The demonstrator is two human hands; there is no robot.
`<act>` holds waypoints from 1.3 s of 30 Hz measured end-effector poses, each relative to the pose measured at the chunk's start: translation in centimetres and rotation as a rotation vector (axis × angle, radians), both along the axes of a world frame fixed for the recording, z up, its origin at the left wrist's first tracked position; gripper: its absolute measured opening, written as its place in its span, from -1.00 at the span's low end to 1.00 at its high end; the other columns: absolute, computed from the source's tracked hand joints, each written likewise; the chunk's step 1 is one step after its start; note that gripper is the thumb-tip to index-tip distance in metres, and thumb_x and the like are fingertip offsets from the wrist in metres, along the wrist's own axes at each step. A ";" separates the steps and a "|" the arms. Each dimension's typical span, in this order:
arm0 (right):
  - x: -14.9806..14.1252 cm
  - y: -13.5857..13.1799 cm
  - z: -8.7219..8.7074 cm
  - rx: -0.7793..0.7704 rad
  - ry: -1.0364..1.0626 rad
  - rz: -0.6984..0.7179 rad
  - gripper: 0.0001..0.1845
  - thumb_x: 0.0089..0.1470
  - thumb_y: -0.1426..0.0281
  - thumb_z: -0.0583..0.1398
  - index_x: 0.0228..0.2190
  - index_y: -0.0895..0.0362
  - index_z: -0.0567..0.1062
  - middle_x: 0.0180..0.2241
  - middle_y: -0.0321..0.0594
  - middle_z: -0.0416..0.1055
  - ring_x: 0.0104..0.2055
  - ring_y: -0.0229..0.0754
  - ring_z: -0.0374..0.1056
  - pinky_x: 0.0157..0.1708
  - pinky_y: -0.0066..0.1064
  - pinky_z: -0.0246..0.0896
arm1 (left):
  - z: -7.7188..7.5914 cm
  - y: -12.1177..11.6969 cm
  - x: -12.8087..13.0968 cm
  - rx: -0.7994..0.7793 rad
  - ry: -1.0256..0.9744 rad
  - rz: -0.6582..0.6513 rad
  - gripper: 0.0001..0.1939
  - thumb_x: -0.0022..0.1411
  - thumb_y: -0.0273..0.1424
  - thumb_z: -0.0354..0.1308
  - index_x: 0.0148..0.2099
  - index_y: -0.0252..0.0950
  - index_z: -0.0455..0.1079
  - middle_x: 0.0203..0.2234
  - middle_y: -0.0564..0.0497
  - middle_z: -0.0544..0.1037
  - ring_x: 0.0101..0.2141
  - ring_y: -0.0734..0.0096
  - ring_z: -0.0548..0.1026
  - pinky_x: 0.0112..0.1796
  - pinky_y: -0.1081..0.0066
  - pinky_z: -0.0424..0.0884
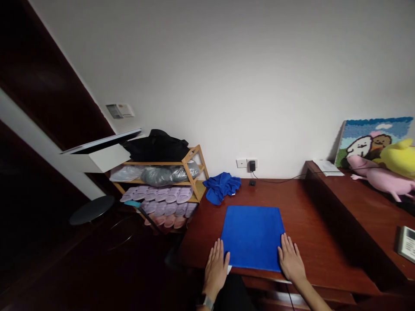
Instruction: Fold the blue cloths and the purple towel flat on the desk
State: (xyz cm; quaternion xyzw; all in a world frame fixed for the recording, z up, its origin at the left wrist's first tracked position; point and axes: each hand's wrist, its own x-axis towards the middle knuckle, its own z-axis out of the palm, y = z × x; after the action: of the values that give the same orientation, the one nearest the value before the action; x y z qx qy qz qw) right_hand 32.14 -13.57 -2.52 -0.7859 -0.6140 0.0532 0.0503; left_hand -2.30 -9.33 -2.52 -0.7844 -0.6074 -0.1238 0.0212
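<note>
A blue cloth (253, 235) lies flat and nearly square on the reddish-brown table (311, 242), close to the front edge. At its lower left edge rests my left hand (216, 265), fingers stretched out, with a small white tag peeking out beside the thumb. My right hand (292, 259) lies along the cloth's lower right edge, also with straight fingers. Neither hand grips anything. Farther back on the left of the table sits a crumpled blue cloth (223, 186).
Left of the table stands a wooden shoe rack (196, 172) with lilac and pink slippers and a black bag (158, 147) on top. A black plug adapter (252, 166) is in the wall socket. Plush toys (382, 175) and a textured picture (359, 134) occupy the right-hand raised surface.
</note>
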 end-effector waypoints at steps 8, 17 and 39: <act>1.3 4.6 3.2 0.003 0.037 0.019 -0.25 0.35 0.17 -0.35 0.42 0.24 -0.07 0.46 -0.23 -0.19 0.49 -0.09 -0.28 0.43 -0.12 -0.33 | -0.9 -0.3 -0.8 0.029 0.001 -0.027 -0.33 0.53 -0.13 -0.26 0.53 -0.27 -0.27 0.44 -0.10 0.05 0.39 0.20 0.09 0.33 0.09 0.18; 1.6 6.8 1.3 -0.028 0.019 0.006 -0.26 0.35 0.20 -0.30 0.41 0.31 -0.08 0.46 -0.15 -0.20 0.49 -0.08 -0.28 0.44 -0.13 -0.40 | 3.3 3.7 7.9 0.002 -0.084 -0.154 -0.35 0.53 -0.13 -0.32 0.52 -0.30 -0.18 0.44 -0.10 0.04 0.41 0.23 0.03 0.35 0.12 0.12; 1.8 8.9 2.6 -0.033 -0.037 0.063 -0.25 0.34 0.15 -0.28 0.41 0.26 -0.03 0.46 -0.17 -0.16 0.50 -0.03 -0.30 0.43 -0.03 -0.44 | 1.4 13.8 4.8 -0.074 -0.045 -0.065 -0.23 0.48 0.04 -0.32 0.50 -0.37 -0.06 0.44 -0.19 0.05 0.41 0.12 0.01 0.35 0.06 0.07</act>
State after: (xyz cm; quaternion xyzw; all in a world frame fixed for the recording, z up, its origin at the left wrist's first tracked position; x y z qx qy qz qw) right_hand 33.90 -4.67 0.04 -0.7678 -0.6382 0.0504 0.0244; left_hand 2.55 4.49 -1.09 -0.8008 -0.5863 -0.1193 -0.0255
